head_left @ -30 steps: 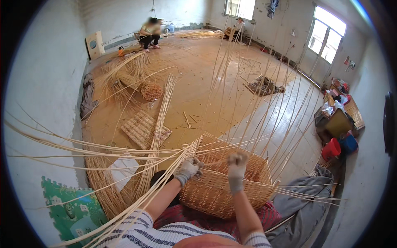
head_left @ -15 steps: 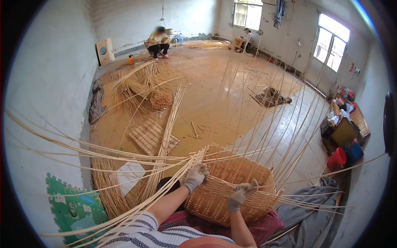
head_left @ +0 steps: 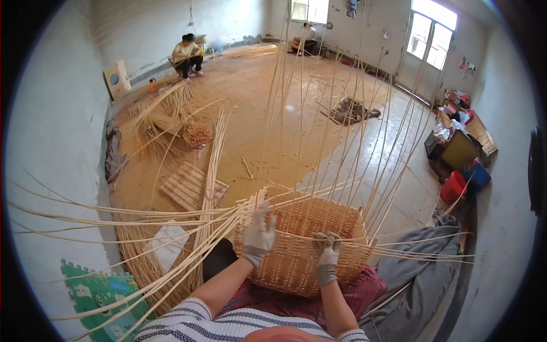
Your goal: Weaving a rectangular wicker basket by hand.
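A half-woven wicker basket (head_left: 285, 267) rests tilted on my lap, with long loose canes fanning out from its left corner, its right corner and its far side. My left hand (head_left: 259, 238), in a pale glove, has its fingers stretched out beside the basket's near left corner and the bunch of canes (head_left: 223, 222) there. On the near rim, right of the middle, my gloved right hand (head_left: 327, 251) is closed, its fingertips pinching the edge. Whether a separate strand lies in that pinch cannot be made out.
Cane bundles (head_left: 196, 135) and a woven panel (head_left: 191, 185) lie on the floor ahead. A green foam mat (head_left: 102, 293) is at left, grey cloth (head_left: 419, 279) at right. A red bucket (head_left: 452, 187) stands by the right wall. Two people sit at the back.
My left hand has let go at the left corner and spread its fingers. My right hand has gone from raised above the rim to pinching it. The view has shifted right.
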The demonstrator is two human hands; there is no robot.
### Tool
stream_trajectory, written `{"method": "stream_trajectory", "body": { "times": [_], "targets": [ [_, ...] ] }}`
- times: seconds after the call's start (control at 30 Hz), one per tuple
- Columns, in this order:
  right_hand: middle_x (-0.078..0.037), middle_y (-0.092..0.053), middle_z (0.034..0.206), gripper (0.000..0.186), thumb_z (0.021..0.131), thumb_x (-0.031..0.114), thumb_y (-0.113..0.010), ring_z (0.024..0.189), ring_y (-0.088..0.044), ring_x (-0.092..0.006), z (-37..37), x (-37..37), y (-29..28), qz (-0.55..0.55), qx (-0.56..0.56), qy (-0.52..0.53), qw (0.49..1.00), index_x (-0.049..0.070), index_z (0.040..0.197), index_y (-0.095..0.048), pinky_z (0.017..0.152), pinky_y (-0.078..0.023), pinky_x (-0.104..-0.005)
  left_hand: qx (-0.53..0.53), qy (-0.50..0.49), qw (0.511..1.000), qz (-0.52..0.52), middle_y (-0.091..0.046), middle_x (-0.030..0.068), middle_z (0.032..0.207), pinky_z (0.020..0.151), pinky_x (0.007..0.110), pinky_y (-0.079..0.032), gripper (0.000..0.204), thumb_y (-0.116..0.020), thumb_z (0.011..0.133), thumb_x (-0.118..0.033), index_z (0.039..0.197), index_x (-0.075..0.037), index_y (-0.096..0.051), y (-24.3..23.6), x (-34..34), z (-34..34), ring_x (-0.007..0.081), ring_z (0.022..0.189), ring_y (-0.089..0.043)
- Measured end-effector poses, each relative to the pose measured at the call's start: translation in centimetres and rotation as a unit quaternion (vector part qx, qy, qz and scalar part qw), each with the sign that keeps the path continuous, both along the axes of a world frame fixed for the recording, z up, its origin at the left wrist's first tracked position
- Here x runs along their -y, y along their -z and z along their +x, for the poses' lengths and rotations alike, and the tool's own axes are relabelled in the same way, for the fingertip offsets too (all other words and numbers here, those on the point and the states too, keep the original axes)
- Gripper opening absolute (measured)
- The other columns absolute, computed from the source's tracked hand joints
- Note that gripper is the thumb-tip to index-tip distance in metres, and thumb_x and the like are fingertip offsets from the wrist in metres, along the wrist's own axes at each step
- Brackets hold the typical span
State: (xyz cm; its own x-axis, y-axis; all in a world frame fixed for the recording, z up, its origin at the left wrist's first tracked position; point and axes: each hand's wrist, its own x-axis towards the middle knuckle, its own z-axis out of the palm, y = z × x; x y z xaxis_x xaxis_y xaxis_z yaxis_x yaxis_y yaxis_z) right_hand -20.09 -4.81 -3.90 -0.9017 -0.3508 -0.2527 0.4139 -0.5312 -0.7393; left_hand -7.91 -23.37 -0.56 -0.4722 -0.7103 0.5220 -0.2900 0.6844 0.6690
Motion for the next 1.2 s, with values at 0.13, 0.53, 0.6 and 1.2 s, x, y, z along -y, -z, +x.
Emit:
{"method": "stream_trajectory", "body": {
  "times": [0.13, 0.53, 0.6, 1.2],
  "targets": [
    [-0.009, -0.073, 0.107, 0.018, 0.104, 0.015, -0.065, 0.098, -0.072, -0.0239, -2.0, -4.7, 4.0, 0.055, -0.119, 0.056, 0.99, 0.014, 0.12, -0.057, 0.086, -0.061, -0.0444, 0.243, 0.253, 0.817, 0.457, -0.074, 0.0137, 0.101, 0.064, 0.038, -0.064, 0.034, -0.071, 0.1, -0.033, 0.115, -0.005, -0.059, -0.1, -1.0, -2.7, 0.0239, 0.072, -0.076],
    [-0.014, -0.065, 0.124, 0.066, 0.098, -0.005, -0.052, 0.118, -0.063, -0.0285, -7.4, 11.1, -12.9, 0.22, -0.555, -0.036, 0.802, 0.013, 0.159, -0.035, 0.099, -0.052, -0.0402, 0.221, 0.176, 0.843, 0.457, -0.074, 0.0118, 0.089, 0.059, 0.04, -0.06, 0.049, -0.071, 0.093, -0.055, 0.097, -0.007, -0.071, 2.6, -0.4, -3.8, 0.0253, 0.065, -0.072],
    [-0.011, -0.066, 0.103, 0.066, 0.1, -0.005, -0.05, 0.094, -0.068, -0.0238, -6.0, 6.9, -10.7, -0.032, -0.332, 0.001, 0.943, 0.016, 0.16, -0.03, 0.087, -0.058, -0.041, 0.283, 0.203, 0.903, 0.252, -0.075, 0.0108, 0.086, 0.063, 0.04, -0.058, 0.046, -0.07, 0.092, -0.056, 0.093, -0.01, -0.074, 4.0, 0.4, -4.5, 0.0267, 0.067, -0.071],
    [-0.003, -0.064, 0.098, 0.031, 0.098, -0.001, -0.066, 0.081, -0.062, -0.0124, -5.9, -11.5, 0.4, 0.067, -0.052, 0.155, 0.984, 0.012, 0.121, -0.048, 0.084, -0.055, -0.0282, -0.006, 0.094, 0.993, 0.077, -0.072, 0.0126, 0.091, 0.067, 0.039, -0.055, 0.04, -0.068, 0.1, -0.03, 0.135, -0.012, -0.058, -3.0, -5.6, -6.9, 0.0212, 0.062, -0.065]
  ]
}}
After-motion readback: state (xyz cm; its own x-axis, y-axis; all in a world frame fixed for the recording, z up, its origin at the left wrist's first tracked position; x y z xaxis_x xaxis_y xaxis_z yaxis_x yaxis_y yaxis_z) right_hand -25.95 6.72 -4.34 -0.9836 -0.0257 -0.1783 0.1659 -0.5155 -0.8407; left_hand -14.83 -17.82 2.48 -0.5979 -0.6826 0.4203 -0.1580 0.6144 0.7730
